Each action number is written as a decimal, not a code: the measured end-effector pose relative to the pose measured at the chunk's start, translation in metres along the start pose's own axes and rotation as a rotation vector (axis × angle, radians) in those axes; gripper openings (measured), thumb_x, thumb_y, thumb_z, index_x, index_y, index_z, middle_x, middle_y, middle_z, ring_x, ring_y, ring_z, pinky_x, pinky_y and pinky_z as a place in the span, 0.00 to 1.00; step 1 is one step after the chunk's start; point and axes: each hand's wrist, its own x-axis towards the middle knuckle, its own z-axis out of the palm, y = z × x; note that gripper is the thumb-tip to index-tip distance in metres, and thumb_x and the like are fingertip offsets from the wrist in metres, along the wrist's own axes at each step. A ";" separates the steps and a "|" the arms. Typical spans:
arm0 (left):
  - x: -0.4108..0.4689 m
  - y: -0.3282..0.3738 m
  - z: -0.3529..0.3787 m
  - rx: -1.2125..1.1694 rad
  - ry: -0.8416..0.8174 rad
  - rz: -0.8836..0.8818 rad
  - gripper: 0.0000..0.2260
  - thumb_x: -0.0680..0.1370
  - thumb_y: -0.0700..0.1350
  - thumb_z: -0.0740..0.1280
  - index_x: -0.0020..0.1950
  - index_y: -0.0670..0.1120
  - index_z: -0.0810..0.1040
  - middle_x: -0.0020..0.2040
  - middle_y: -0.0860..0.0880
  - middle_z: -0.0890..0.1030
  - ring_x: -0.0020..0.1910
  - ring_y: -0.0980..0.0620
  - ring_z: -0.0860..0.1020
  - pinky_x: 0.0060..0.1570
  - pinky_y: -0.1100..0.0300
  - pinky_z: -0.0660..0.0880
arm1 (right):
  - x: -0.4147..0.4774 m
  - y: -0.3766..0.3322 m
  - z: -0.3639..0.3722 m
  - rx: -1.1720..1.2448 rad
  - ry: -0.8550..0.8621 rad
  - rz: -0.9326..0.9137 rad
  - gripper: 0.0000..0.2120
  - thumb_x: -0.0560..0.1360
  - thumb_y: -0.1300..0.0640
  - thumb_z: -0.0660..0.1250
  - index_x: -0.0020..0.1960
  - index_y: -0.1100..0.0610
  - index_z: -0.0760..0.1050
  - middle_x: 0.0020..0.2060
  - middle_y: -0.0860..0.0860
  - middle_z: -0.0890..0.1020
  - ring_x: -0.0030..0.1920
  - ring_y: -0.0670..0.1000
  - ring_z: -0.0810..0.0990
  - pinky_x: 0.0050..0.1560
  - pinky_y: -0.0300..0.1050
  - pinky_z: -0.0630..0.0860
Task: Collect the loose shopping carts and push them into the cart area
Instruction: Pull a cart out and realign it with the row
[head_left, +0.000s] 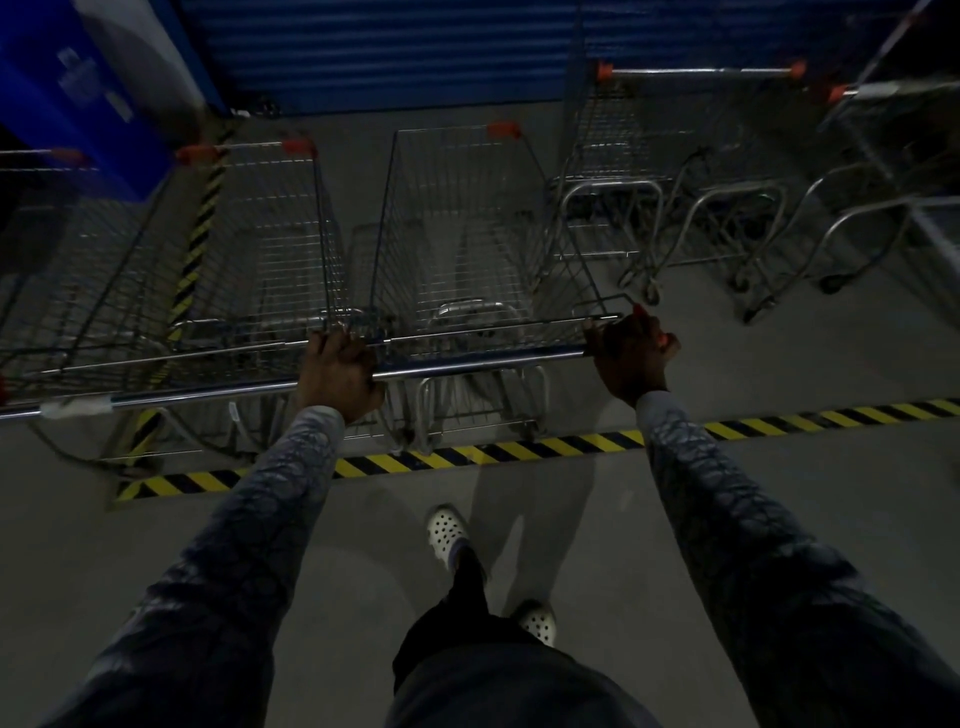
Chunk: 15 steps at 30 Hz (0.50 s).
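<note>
A wire shopping cart (457, 234) with orange corner caps stands straight ahead of me. Its chrome handle bar (483, 364) runs between my hands. My left hand (337, 374) grips the bar's left end, where it meets the handle (208, 395) of a second cart (260, 244) parked beside it on the left. My right hand (628, 358) grips the bar's right end at its orange cap. Both carts sit just past the yellow and black floor stripe (467, 454).
More carts (675, 171) stand nested at the right, their frames and wheels facing me. A blue roller shutter (415, 47) closes off the back. A blue bin (67, 88) is at far left. Grey floor lies behind the stripe, where my feet (447, 530) are.
</note>
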 end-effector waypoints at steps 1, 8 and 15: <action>0.000 0.000 0.000 0.004 0.000 0.001 0.19 0.64 0.54 0.65 0.43 0.40 0.84 0.44 0.42 0.82 0.51 0.37 0.77 0.54 0.44 0.68 | 0.000 0.000 0.001 -0.003 0.000 0.001 0.35 0.80 0.30 0.44 0.52 0.53 0.81 0.64 0.56 0.77 0.75 0.57 0.61 0.71 0.64 0.56; -0.002 0.002 0.002 -0.003 0.045 -0.010 0.21 0.65 0.54 0.63 0.44 0.39 0.85 0.46 0.42 0.83 0.50 0.37 0.78 0.56 0.43 0.69 | -0.005 -0.005 0.004 0.035 0.081 0.048 0.24 0.82 0.36 0.55 0.42 0.52 0.79 0.62 0.53 0.78 0.76 0.55 0.61 0.69 0.64 0.55; -0.002 0.003 0.007 -0.013 0.101 -0.012 0.20 0.65 0.53 0.67 0.46 0.40 0.85 0.48 0.42 0.83 0.52 0.36 0.77 0.55 0.43 0.68 | -0.007 -0.004 0.005 0.035 0.108 0.024 0.24 0.82 0.37 0.56 0.42 0.52 0.80 0.62 0.54 0.77 0.74 0.56 0.63 0.69 0.63 0.56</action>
